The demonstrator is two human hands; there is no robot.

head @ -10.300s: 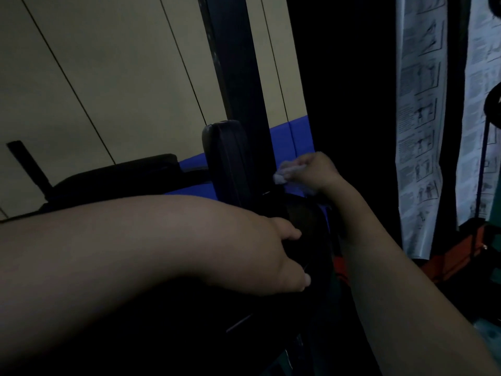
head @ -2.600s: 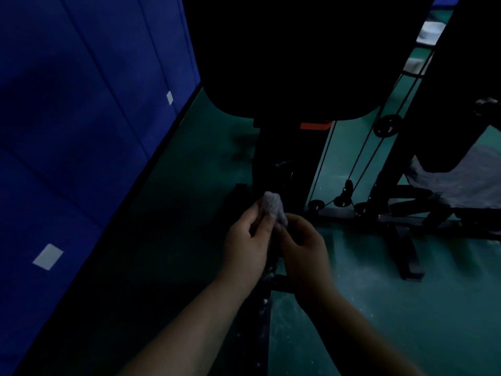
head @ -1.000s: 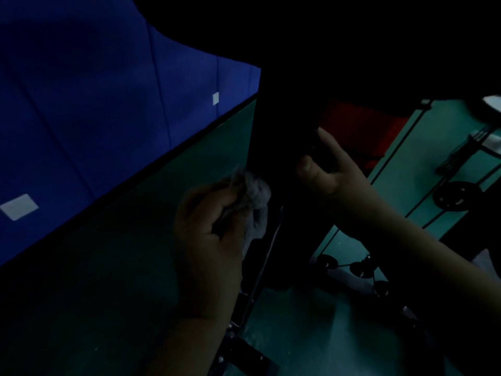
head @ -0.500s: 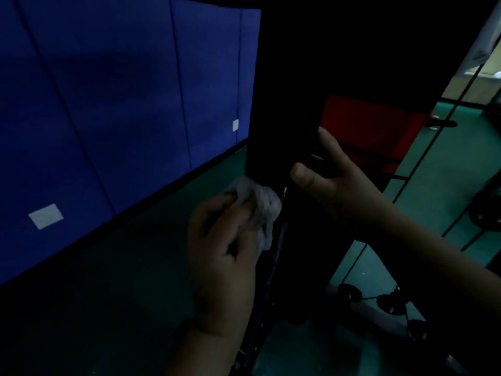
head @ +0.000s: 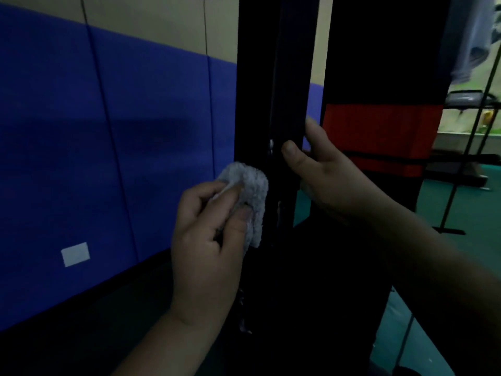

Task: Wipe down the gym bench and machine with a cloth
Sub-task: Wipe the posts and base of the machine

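The left hand (head: 206, 240) holds a bunched grey cloth (head: 249, 196), with the fingers curled over it and the thumb pinning it from below. The cloth is pressed against the left edge of a black upright post (head: 271, 77) of a gym machine. The right hand (head: 333, 177) grips the same post from the right side, a little higher than the cloth; the thumb lies across the front face and the fingers wrap behind, out of sight. Both bare forearms reach in from the bottom of the view.

Just right of the post, a wide black panel (head: 385, 50) rises, with a red band (head: 379, 137) across it at the height of the right hand. Thin black cables (head: 469, 147) slant down at the far right, over a green floor (head: 474, 202).

Behind the left hand, a blue padded wall (head: 108, 145) runs across the scene, with a small white label (head: 75, 254) low on it. Above the padding the wall (head: 149, 20) is beige. The whole scene is dim.
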